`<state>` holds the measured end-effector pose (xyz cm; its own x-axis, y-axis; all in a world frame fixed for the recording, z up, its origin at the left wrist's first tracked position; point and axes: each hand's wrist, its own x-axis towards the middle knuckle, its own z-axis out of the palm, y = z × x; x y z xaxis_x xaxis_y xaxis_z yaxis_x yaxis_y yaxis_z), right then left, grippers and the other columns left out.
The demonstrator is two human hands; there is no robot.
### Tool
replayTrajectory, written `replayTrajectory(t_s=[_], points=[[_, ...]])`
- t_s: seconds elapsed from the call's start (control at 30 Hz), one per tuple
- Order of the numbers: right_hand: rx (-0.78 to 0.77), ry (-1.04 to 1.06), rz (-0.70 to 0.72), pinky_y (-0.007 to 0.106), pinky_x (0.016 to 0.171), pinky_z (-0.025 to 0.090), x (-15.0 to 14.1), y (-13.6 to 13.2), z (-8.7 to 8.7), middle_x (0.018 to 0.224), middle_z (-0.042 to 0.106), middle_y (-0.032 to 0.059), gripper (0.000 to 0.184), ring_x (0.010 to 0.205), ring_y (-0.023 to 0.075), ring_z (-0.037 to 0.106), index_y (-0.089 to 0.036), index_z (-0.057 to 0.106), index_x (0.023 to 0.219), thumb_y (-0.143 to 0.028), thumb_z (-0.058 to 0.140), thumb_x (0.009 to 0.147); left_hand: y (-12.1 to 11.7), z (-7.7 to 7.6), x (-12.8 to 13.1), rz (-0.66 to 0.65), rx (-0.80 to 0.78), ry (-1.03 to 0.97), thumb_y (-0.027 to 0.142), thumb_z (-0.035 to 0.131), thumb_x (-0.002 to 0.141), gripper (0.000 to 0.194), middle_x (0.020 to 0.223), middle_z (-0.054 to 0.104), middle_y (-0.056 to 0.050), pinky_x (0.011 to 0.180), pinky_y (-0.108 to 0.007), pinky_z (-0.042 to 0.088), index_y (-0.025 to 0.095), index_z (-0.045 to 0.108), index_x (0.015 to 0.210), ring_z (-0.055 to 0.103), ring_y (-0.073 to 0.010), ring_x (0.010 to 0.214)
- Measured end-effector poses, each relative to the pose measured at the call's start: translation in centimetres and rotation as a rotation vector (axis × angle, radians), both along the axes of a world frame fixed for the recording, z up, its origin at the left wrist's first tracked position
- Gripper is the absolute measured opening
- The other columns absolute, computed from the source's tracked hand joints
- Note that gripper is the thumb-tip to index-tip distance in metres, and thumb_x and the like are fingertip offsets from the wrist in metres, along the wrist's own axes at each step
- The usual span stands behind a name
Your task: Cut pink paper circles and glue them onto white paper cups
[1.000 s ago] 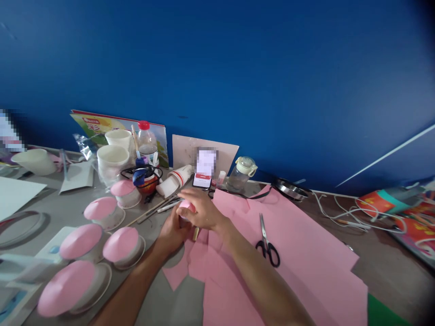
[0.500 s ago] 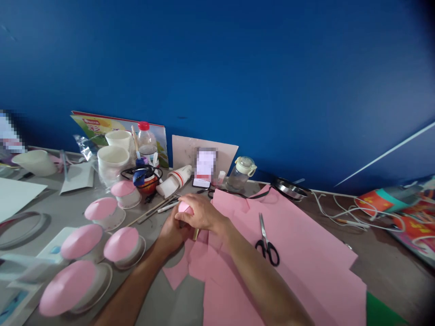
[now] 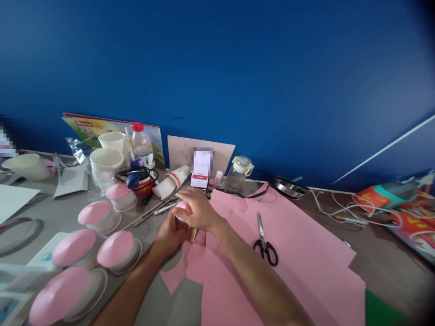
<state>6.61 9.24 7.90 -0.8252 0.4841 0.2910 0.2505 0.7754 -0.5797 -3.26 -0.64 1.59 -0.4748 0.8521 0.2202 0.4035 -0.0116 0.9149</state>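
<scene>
Near the middle of the table my left hand is closed around the side of a small pink paper piece. Over its top curves my right hand, thumb and fingers pressing the pink surface. Most of this piece, and whatever lies under it, is hidden by the hands. To the left stand several upturned white paper cups with pink cone-shaped paper tops. Cut pink paper scraps lie below the hands. Black-handled scissors rest on large pink paper sheets to the right.
Behind the hands are a phone, a tipped striped paper cup and a clear lidded jar. Stacked white cups and a red-capped bottle stand back left. White cables run along the right. A blue wall rises behind.
The view has turned slightly, so the scene sits a little further left. Both hands stay around the pink paper piece, the right fingers shifting slightly over it.
</scene>
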Motion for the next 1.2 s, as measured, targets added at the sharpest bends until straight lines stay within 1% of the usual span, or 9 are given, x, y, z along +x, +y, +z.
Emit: replayTrajectory(t_s=[0.13,0.33,0.53,0.63,0.7,0.8,0.93,1.07,1.2], points=[[0.031,-0.073,0.012,0.05,0.111,0.024,-0.5,-0.2,-0.6,0.132,0.058,0.0106,0.052,0.132,0.0334,0.038,-0.013,0.059,0.125,-0.046,0.062,0.084,0.2,-0.1,0.0,-0.041,0.034,-0.027,0.014,0.057,0.063,0.026,0.086,0.065,-0.002,0.074,-0.037,0.053,0.019,0.056,0.088,0.061,-0.0228,0.082],[0.056,-0.094,-0.03,0.048,0.111,0.022,-0.8,-0.2,-1.1,0.128,0.062,0.0075,0.045,0.13,0.0302,0.041,-0.018,0.063,0.119,-0.042,0.065,0.081,0.3,0.5,0.3,-0.08,0.089,-0.097,0.008,0.053,0.059,0.037,0.096,0.066,-0.004,0.078,-0.035,0.054,0.019,0.057,0.094,0.063,-0.024,0.089],[0.038,-0.093,-0.053,0.046,0.112,0.021,-1.0,-0.5,-1.3,0.124,0.064,0.0068,0.041,0.129,0.0284,0.044,-0.018,0.066,0.114,-0.039,0.066,0.079,0.1,0.3,0.2,-0.068,0.065,-0.07,0.009,0.055,0.06,0.034,0.092,0.066,-0.003,0.079,-0.035,0.053,0.019,0.058,0.093,0.063,-0.0238,0.09],[0.017,-0.079,-0.028,0.048,0.113,0.02,-0.9,-0.3,-1.3,0.125,0.063,0.0083,0.042,0.13,0.03,0.043,-0.019,0.065,0.116,-0.041,0.065,0.08,0.1,0.3,0.2,-0.057,0.055,-0.061,0.01,0.056,0.06,0.037,0.09,0.066,-0.003,0.076,-0.034,0.053,0.019,0.058,0.096,0.063,-0.0235,0.087],[-0.043,-0.056,0.024,0.05,0.112,0.021,-0.6,0.1,-1.0,0.129,0.06,0.0111,0.051,0.132,0.0309,0.041,-0.017,0.061,0.123,-0.046,0.064,0.081,0.0,0.5,0.3,-0.049,0.034,-0.063,0.011,0.056,0.061,0.04,0.086,0.067,-0.002,0.072,-0.033,0.052,0.019,0.057,0.1,0.062,-0.0219,0.082],[-0.255,0.021,0.095,0.046,0.11,0.028,0.3,1.0,-0.3,0.143,0.046,0.0153,0.07,0.134,0.0293,0.039,-0.016,0.045,0.138,-0.056,0.059,0.082,-0.2,0.9,0.5,-0.019,-0.032,-0.063,0.013,0.057,0.066,0.043,0.083,0.066,-0.001,0.071,-0.032,0.051,0.019,0.056,0.108,0.062,-0.0195,0.078],[-0.509,0.082,0.115,0.048,0.109,0.03,1.6,2.1,0.3,0.147,0.039,0.0122,0.079,0.138,0.0289,0.033,-0.026,0.03,0.146,-0.062,0.056,0.081,-0.3,1.1,0.7,0.02,-0.031,-0.038,0.016,0.058,0.069,0.046,0.098,0.067,-0.006,0.077,-0.035,0.049,0.017,0.053,0.115,0.061,-0.0203,0.086],[-0.545,0.014,0.164,0.049,0.109,0.029,2.1,2.7,0.0,0.142,0.043,0.016,0.097,0.135,0.0304,0.036,-0.022,0.026,0.147,-0.057,0.072,0.069,-0.3,1.1,0.5,0.083,-0.035,-0.036,0.023,0.062,0.072,0.044,0.102,0.066,-0.009,0.081,-0.039,0.048,0.016,0.053,0.114,0.061,-0.0233,0.091],[-0.548,-0.054,0.214,0.048,0.111,0.028,1.9,3.1,-0.9,0.147,0.037,0.017,0.103,0.137,0.0304,0.035,-0.02,0.027,0.147,-0.049,0.079,0.063,-0.3,1.3,0.4,0.142,-0.002,-0.022,0.029,0.064,0.071,0.044,0.104,0.065,-0.009,0.086,-0.041,0.048,0.017,0.054,0.112,0.06,-0.0257,0.097]])
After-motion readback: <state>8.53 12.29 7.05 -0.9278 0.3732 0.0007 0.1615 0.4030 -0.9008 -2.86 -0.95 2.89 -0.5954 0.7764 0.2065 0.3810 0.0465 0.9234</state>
